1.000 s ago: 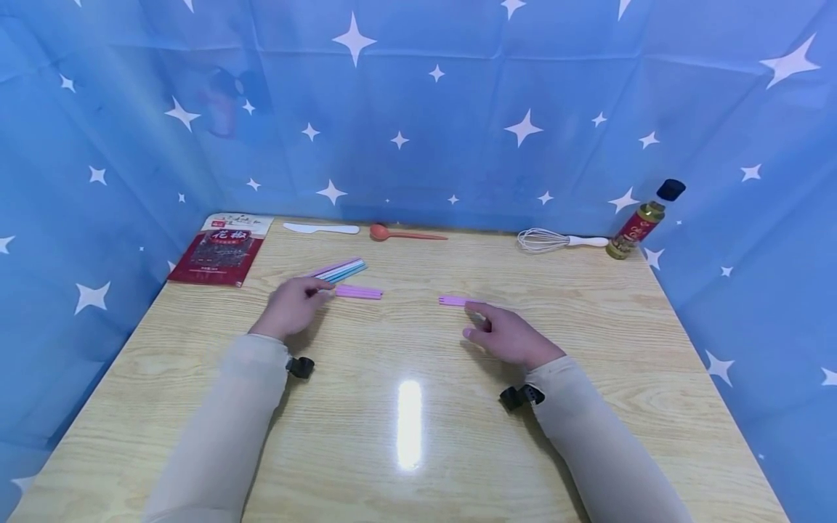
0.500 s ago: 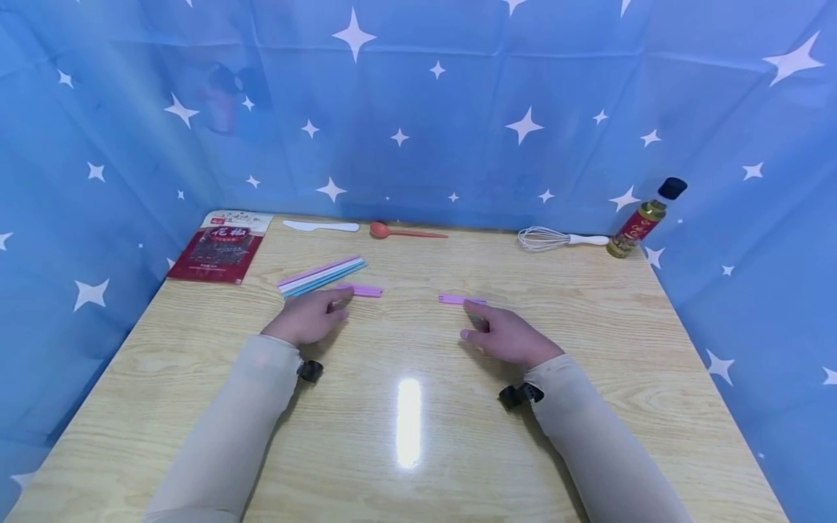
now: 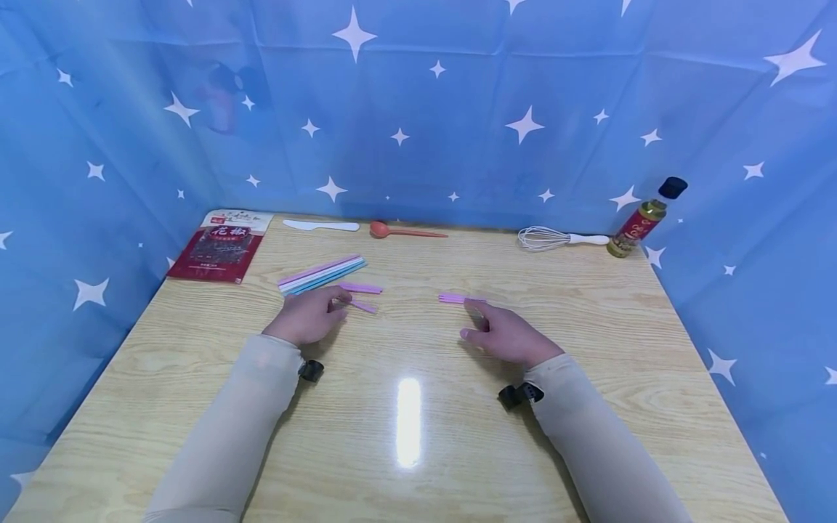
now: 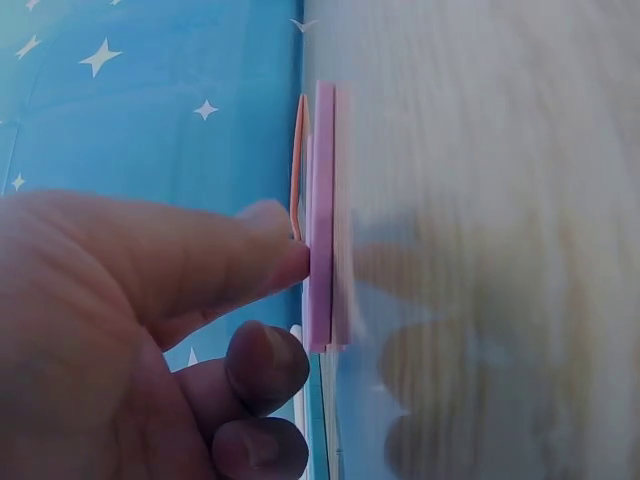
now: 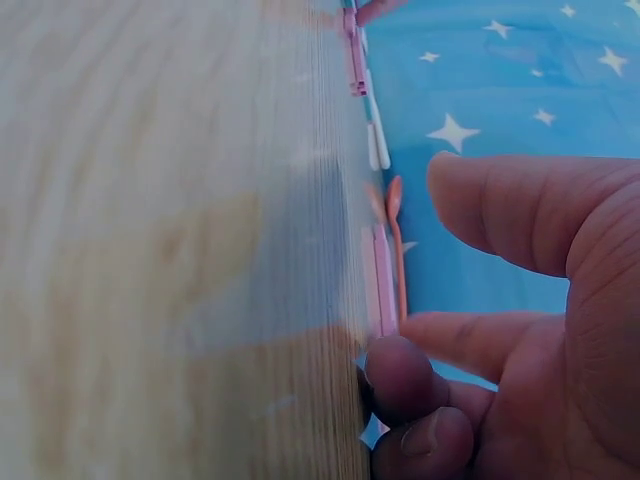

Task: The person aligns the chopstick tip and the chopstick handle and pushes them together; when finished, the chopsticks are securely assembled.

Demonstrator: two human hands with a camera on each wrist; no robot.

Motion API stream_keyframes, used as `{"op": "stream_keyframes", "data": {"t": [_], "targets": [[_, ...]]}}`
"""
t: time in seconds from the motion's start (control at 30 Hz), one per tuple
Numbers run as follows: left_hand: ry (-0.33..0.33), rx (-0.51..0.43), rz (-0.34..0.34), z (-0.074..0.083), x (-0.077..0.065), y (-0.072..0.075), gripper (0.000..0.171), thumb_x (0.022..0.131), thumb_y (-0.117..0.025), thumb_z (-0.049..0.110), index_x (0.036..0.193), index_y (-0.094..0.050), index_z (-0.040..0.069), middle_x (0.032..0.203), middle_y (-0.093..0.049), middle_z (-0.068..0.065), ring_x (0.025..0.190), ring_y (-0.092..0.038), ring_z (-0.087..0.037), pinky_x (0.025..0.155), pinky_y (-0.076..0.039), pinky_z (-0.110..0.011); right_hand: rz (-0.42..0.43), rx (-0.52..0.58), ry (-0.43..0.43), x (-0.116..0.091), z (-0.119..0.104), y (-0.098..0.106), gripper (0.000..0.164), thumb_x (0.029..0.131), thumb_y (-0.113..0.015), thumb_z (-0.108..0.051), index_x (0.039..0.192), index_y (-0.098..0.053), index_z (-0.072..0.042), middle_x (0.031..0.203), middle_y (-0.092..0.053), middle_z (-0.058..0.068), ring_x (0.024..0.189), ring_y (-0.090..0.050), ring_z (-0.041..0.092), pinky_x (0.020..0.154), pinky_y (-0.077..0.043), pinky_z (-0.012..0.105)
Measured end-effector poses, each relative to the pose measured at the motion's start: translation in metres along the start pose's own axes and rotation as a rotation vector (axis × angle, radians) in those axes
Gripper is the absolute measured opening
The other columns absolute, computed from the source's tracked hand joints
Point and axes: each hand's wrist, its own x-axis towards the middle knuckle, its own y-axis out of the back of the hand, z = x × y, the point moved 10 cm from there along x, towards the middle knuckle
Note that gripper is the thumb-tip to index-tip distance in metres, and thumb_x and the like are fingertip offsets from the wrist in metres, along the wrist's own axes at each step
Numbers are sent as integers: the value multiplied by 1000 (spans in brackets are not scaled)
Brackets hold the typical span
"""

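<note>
A short pink stick point(image 3: 363, 306) lies angled beside my left hand point(image 3: 306, 317). In the left wrist view, a fingertip point(image 4: 292, 262) touches the pink stick point(image 4: 322, 215), which lies on the table with no finger wrapped round it. Other short pink sticks point(image 3: 366, 289) lie just behind, partly hidden by the hand. Farther right, my right hand point(image 3: 506, 334) has its index finger extended against another group of short pink sticks point(image 3: 451, 298). Its thumb stands well apart from them in the right wrist view. Long pink, white and blue sticks point(image 3: 323, 274) lie together beyond my left hand.
Along the table's back lie a red spice packet point(image 3: 219, 247), a white plastic knife point(image 3: 320, 226), an orange spoon point(image 3: 408, 233) and a whisk point(image 3: 559, 239). An oil bottle point(image 3: 637, 226) stands at the back right. A starry blue cloth point(image 3: 418, 102) borders the table point(image 3: 327, 450).
My left hand has come away from the long sticks to the short pink ones. One of these has swung out towards me from its group. The right hand has stayed in place.
</note>
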Motion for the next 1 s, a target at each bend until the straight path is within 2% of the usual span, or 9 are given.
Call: {"op": "stream_keyframes", "data": {"t": [0.07, 0.13, 0.27, 0.4, 0.6, 0.73, 0.83, 0.9, 1.0], "targets": [[-10, 16, 19, 2, -1, 3, 26, 106, -63, 23, 131, -69, 18, 118, -74, -8, 105, -67, -26, 101, -41, -57, 3, -9, 8, 0, -1, 0, 71, 105, -65, -43, 165, -36, -17, 133, -62, 21, 101, -61, 27, 85, -50, 43], [-15, 31, 32, 4, -1, 5, 18, 103, -64, 17, 120, -71, 17, 113, -75, -6, 102, -68, -26, 102, -37, -61, 7, -8, 15, 1, -2, 1, 68, 104, -66, -42, 163, -41, -18, 116, -64, 17, 88, -58, 24, 75, -48, 40], [-11, 62, 44, 5, -2, 6, 10, 99, -66, 9, 102, -70, 18, 103, -75, -2, 92, -65, -24, 102, -32, -64, 18, 35, 16, 2, -1, 1, 52, 104, -68, -35, 151, -53, -20, 84, -49, 8, 66, -45, 21, 60, -41, 36], [-4, 81, 39, 6, -2, 4, 9, 98, -69, 10, 94, -69, 18, 95, -72, 1, 84, -60, -23, 99, -31, -62, 33, 54, 13, 1, 0, 3, 30, 103, -67, -26, 131, -61, -16, 82, -48, 6, 65, -46, 21, 59, -40, 36], [-75, 48, 55, 18, -1, 4, 6, 101, -69, 14, 95, -69, 15, 95, -65, -3, 86, -57, -23, 85, -46, -45, 69, -17, -2, -2, -3, 5, 4, 101, -68, -12, 104, -66, -12, 85, -57, 5, 71, -50, 21, 64, -44, 34], [-119, -42, 85, 28, -2, 6, 3, 103, -66, 16, 101, -67, 14, 99, -65, -4, 87, -56, -21, 81, -48, -41, 97, -110, 9, -3, -8, 5, 10, 100, -69, -9, 91, -69, -14, 92, -60, 4, 80, -53, 21, 72, -46, 35], [-154, -144, 93, 37, -3, 5, 3, 105, -65, 17, 106, -66, 14, 99, -66, -3, 84, -57, -20, 77, -49, -39, 111, -154, 34, -4, -14, 6, 11, 101, -68, -9, 91, -69, -13, 94, -59, 5, 82, -53, 21, 74, -46, 36], [-167, -239, 80, 41, -5, 3, 4, 106, -64, 17, 108, -65, 14, 99, -66, -4, 83, -56, -21, 72, -50, -37, 110, -143, 46, -4, -16, 6, 9, 103, -66, -10, 94, -68, -11, 92, -59, 5, 79, -53, 20, 72, -46, 35], [-187, -366, 68, 47, -7, -1, 3, 106, -64, 17, 108, -65, 15, 112, -67, -6, 92, -57, -23, 75, -49, -36, 117, -61, 88, -6, -25, 6, 7, 106, -63, -12, 100, -64, -8, 88, -57, 5, 75, -50, 19, 68, -44, 34]]}}
